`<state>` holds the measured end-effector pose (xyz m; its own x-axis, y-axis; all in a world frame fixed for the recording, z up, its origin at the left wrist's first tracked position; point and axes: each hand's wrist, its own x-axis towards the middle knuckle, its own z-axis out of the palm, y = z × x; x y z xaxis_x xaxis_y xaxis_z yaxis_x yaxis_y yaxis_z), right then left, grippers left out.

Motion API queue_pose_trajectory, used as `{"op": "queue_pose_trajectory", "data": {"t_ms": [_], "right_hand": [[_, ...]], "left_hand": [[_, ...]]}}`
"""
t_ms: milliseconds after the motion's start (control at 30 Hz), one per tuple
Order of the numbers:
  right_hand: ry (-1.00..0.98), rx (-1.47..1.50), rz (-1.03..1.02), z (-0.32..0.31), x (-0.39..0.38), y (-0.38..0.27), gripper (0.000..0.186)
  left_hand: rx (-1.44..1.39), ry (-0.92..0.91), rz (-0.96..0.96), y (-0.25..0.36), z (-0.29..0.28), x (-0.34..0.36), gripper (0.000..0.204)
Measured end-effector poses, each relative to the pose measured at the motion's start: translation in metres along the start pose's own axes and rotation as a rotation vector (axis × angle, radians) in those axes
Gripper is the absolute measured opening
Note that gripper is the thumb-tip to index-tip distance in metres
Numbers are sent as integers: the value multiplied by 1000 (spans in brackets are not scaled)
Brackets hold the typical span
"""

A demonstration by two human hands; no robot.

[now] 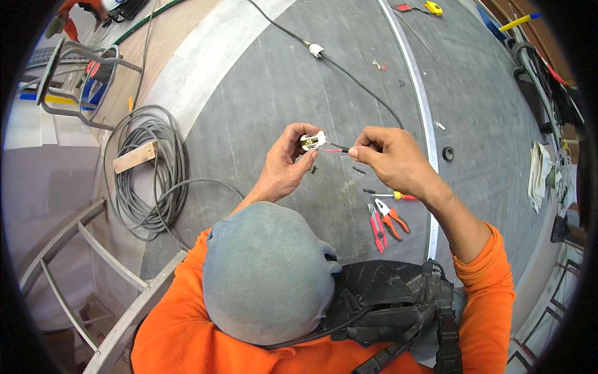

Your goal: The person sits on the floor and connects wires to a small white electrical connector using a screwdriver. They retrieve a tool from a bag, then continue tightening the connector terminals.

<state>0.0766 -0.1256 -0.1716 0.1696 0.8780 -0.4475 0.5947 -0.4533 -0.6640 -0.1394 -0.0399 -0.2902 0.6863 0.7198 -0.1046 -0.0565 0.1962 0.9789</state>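
Observation:
Between the fingers and thumb of my left hand (281, 163) is a small white electrical connector (313, 141) with brass-coloured metal parts showing. My right hand (398, 157) pinches the end of a dark cable (342, 149), from which a red wire sticks out toward the connector. A small gap seems to separate the wire tips from the connector. On the grey floor below my right hand lie a red and yellow screwdriver (398, 196), a red utility knife (377, 229) and orange-handled pliers (392, 219).
A coil of grey cable (177, 181) with a wooden block (135, 157) lies left, near a metal ladder (118, 258). Ahead, a white connector (316, 50) sits on a cable. At right is a black tape roll (448, 153); far off, a yellow tape measure (433, 8).

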Motion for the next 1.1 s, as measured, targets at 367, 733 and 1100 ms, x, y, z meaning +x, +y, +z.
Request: {"op": "queue_pose_trajectory", "data": {"t_ms": [367,733,1100], "right_hand": [[103,-247,-192,6,0,-4,29],[90,-328,-186,9,3,5,28],[65,-343,-141,12,4,5,29]], "left_hand": [[200,22,126,-2,5,-1,35],[273,-11,141,1,7,0,33],[307,-31,172,-1,4,1,33]]}}
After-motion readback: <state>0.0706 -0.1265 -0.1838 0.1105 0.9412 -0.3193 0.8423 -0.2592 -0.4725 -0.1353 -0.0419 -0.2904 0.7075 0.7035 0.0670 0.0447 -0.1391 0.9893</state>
